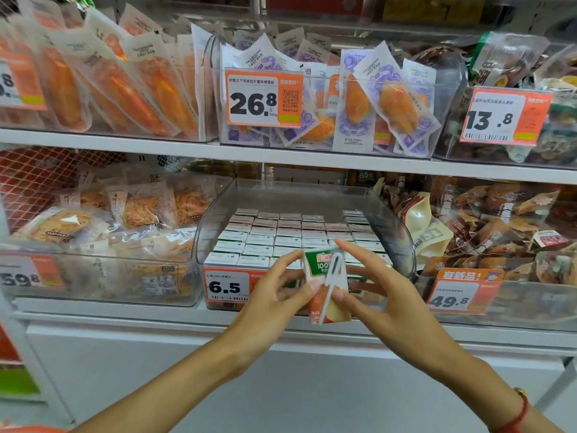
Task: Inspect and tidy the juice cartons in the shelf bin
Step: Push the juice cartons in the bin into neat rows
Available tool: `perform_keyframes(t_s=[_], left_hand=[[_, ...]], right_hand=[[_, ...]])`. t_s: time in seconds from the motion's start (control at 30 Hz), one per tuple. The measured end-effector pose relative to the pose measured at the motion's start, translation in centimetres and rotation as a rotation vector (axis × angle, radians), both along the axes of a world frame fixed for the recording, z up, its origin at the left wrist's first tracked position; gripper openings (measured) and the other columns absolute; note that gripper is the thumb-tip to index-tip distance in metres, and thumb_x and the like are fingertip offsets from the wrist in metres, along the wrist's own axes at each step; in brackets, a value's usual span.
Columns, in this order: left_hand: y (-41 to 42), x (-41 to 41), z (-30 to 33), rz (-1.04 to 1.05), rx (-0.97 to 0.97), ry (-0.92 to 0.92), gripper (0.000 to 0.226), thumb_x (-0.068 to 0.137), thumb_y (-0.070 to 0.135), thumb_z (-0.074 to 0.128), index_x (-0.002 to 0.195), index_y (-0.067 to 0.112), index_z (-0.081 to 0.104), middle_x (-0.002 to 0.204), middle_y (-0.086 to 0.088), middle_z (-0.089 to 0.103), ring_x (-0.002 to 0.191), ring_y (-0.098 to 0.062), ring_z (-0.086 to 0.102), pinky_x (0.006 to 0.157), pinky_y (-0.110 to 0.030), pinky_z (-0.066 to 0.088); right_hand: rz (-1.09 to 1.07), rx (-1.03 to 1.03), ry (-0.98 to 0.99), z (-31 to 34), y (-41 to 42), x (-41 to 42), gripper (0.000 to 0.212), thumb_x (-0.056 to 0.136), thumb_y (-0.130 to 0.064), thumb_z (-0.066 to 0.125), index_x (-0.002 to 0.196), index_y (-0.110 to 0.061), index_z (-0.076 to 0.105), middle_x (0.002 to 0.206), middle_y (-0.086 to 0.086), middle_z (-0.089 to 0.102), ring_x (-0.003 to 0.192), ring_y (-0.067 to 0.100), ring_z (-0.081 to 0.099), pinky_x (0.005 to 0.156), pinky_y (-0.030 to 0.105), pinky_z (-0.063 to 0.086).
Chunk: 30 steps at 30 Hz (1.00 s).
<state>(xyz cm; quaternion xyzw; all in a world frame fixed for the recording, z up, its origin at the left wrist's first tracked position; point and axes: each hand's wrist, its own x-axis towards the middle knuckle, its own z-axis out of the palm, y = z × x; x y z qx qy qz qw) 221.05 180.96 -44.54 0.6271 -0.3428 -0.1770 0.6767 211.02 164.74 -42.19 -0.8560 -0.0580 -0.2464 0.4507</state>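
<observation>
One juice carton [327, 285] is pinched between my left hand [274, 295] and right hand [384, 289] in front of the clear bin [402, 232], and I fear this light fingertip hold lets it slip onto the packed cartons [281, 235].

Both forearms reach forward. The left hand [274, 295] and right hand [374, 292] pinch a small carton [326, 285] between their fingertips, upper fingers extended.
</observation>
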Motion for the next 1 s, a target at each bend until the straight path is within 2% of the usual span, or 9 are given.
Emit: perform_keyframes(t_s=[0.07,0.17,0.33,0.4,0.53,0.67,0.87,0.93,1.0], left_hand=[[0.1,0.2,0.0,-0.028,-0.028,0.109,0.053,0.088,0.037,0.063,0.132,0.055,0.040,0.116,0.015,0.071,0.106,-0.008,0.068,0.092,-0.028,0.056],[0.2,0.1,0.2,-0.067,-0.025,0.245,0.046,0.094,0.031,0.059,0.131,0.054,0.042,0.114,0.007,0.073,0.105,-0.016,0.070,0.085,-0.027,0.058],[0.5,0.7,0.6,-0.051,-0.017,0.513,0.028,0.091,0.031,0.062,0.119,0.031,0.060,0.104,-0.007,0.076,0.093,-0.020,0.074,0.071,-0.028,0.060],[0.7,1.0,0.8,-0.054,0.035,0.544,0.037,0.083,0.038,0.067,0.117,0.023,0.064,0.098,-0.008,0.077,0.084,-0.017,0.075,0.066,-0.028,0.060],[0.8,1.2,0.9,-0.040,0.100,0.558,0.065,0.061,0.056,0.070,0.116,0.023,0.066,0.076,-0.002,0.076,0.070,-0.010,0.074,0.058,-0.027,0.058],[0.8,1.4,0.9,-0.026,0.098,0.545,0.072,0.057,0.056,0.069,0.120,0.023,0.065,0.072,0.000,0.074,0.066,-0.010,0.073,0.057,-0.026,0.058],[0.9,1.3,1.4,0.030,0.095,0.500,0.044,0.081,0.046,0.068,0.118,0.023,0.063,0.091,-0.006,0.077,0.076,-0.014,0.074,0.061,-0.027,0.059],[0.8,1.2,1.6,0.117,0.079,0.389,0.036,0.088,0.040,0.065,0.121,0.027,0.057,0.096,-0.006,0.076,0.082,-0.017,0.075,0.068,-0.031,0.060],[0.6,0.9,1.9,0.190,0.052,0.209,0.033,0.092,0.034,0.063,0.123,0.037,0.053,0.097,0.000,0.076,0.091,-0.016,0.073,0.081,-0.038,0.060]], right_hand=[[0.040,0.061,0.059,-0.1,0.1,0.1,0.067,0.082,-0.029,0.067,0.130,-0.065,0.037,0.114,-0.048,0.053,0.110,-0.017,0.054,0.072,0.005,0.049],[0.099,0.230,0.173,-0.1,-0.3,0.4,0.064,0.076,-0.032,0.070,0.131,-0.052,0.045,0.108,-0.029,0.066,0.101,-0.003,0.066,0.072,0.013,0.053],[0.122,0.296,0.284,0.1,-0.7,0.4,0.049,0.077,-0.044,0.067,0.124,-0.035,0.062,0.107,-0.014,0.074,0.100,0.005,0.069,0.076,0.011,0.051],[0.069,0.315,0.264,-0.1,-0.5,0.5,0.042,0.075,-0.051,0.066,0.113,-0.032,0.070,0.103,-0.009,0.075,0.096,0.008,0.070,0.075,0.014,0.053],[-0.018,0.341,0.258,-0.5,0.0,1.0,0.036,0.076,-0.060,0.062,0.092,-0.031,0.078,0.091,-0.001,0.076,0.083,0.014,0.072,0.071,0.018,0.056],[-0.013,0.342,0.267,-0.7,0.3,1.3,0.030,0.076,-0.062,0.060,0.087,-0.039,0.077,0.089,-0.001,0.076,0.081,0.014,0.072,0.076,0.023,0.058],[0.001,0.363,0.289,-0.6,0.6,1.3,0.042,0.073,-0.067,0.059,0.095,-0.035,0.077,0.092,0.002,0.076,0.082,0.011,0.071,0.072,0.021,0.058],[0.072,0.475,0.350,-0.5,0.8,1.4,0.052,0.071,-0.069,0.057,0.107,-0.035,0.073,0.100,0.002,0.075,0.091,0.015,0.072,0.072,0.021,0.057],[0.153,0.591,0.368,-0.3,1.2,1.3,0.040,0.075,-0.065,0.057,0.111,-0.050,0.065,0.106,0.000,0.075,0.098,0.020,0.072,0.075,0.023,0.058]])
